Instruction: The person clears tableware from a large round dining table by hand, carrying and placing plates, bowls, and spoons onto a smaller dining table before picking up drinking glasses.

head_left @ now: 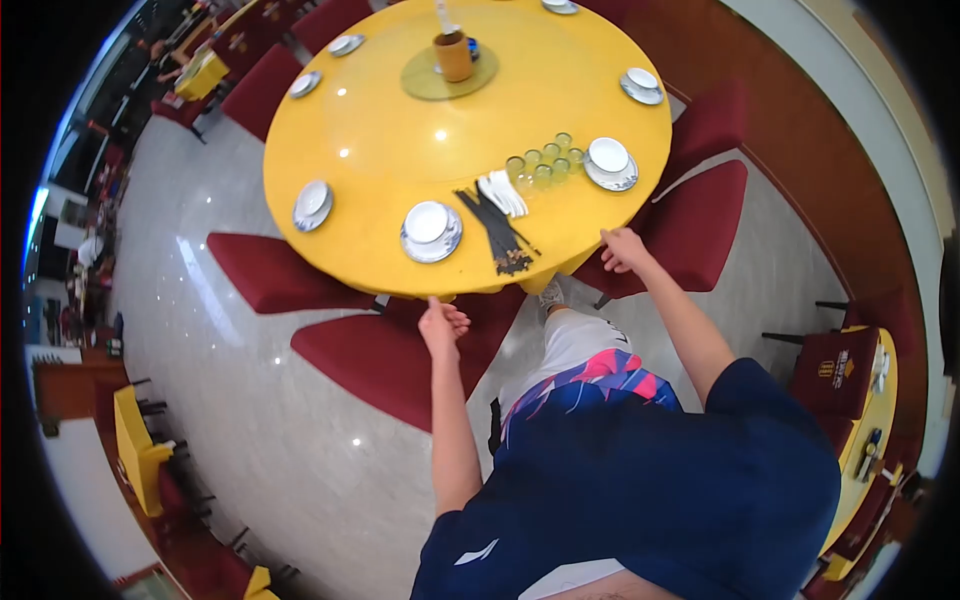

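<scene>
Stands at a big round table (380,140) with a shiny yellow cloth on top. Has the left hand (442,326) out low, right by the near edge of the cloth, below a white bowl (427,222) on a blue and white plate (447,252). Bends the left fingers loosely, not clamped on anything. Cannot tell about any touch with the cloth there. Has the right hand (624,250) out by the table edge too, farther to the right, next to a red chair (708,220). Bends the right fingers loosely too, with the tips toward the left.

Between the two hands, on the cloth, a messy bunch of black chopsticks (490,228), with gold ends near the table edge. Just beside the chopsticks, a row of white spoon-like pieces (502,193), close together and a bit blurry. Next to these, on the right, a group of see-through green glasses (543,174). Just beside the glasses, a second bowl (608,155) on a plate. Over to the left, a third bowl (314,195), also on a plate. In the middle of the table, a brown pot (453,60) on a round disc (425,85). Wears a dark blue shirt (620,470). Below, a shiny gray floor (270,400).
</scene>
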A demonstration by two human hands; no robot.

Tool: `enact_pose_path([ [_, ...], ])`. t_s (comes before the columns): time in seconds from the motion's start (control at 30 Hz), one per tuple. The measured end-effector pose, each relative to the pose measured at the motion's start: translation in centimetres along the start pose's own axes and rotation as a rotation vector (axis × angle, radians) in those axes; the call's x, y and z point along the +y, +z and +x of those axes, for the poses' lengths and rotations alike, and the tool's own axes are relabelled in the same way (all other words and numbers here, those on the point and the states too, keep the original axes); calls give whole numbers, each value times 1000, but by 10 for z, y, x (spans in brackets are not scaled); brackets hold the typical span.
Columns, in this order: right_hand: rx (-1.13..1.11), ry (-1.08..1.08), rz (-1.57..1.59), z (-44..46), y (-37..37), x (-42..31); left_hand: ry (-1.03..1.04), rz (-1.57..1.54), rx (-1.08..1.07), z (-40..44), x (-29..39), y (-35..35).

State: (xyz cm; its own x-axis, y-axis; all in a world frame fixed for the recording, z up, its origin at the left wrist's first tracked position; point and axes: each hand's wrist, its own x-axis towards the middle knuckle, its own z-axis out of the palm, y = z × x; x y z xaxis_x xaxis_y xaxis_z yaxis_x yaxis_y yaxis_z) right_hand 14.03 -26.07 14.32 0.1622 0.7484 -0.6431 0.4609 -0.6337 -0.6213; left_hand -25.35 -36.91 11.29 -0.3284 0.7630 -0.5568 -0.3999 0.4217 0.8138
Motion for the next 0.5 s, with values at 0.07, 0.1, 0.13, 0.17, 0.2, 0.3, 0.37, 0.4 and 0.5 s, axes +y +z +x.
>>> enact_pose_path([
  [0.07, -24, 77, 233, 75, -34, 5, -5, 87, 81, 52, 18, 16],
  [0.1, 35, 73, 313, 110, -47, 6, -45, 114, 106, 78, 22, 14],
  [0.13, 42, 67, 318, 140, -64, -6, -78, 120, 125, 107, 22, 22],
  [0.17, 143, 79, 361, 163, -75, -10, -130, 166, 144, 128, 22, 27],
  [0.2, 246, 102, 405, 182, -86, -9, -190, 221, 162, 141, 22, 30],
  [0.3, 569, 12, 275, 303, -140, 18, -298, 399, 140, 165, 32, 40],
  [0.37, 636, 4, 307, 355, -186, 12, -287, 462, 171, 174, 36, 44],
  [0.4, 499, 55, 443, 360, -220, -12, -273, 493, 189, 176, 39, 48],
  [0.5, 397, 99, 905, 425, -276, -51, -224, 491, 236, 182, 39, 56],
])
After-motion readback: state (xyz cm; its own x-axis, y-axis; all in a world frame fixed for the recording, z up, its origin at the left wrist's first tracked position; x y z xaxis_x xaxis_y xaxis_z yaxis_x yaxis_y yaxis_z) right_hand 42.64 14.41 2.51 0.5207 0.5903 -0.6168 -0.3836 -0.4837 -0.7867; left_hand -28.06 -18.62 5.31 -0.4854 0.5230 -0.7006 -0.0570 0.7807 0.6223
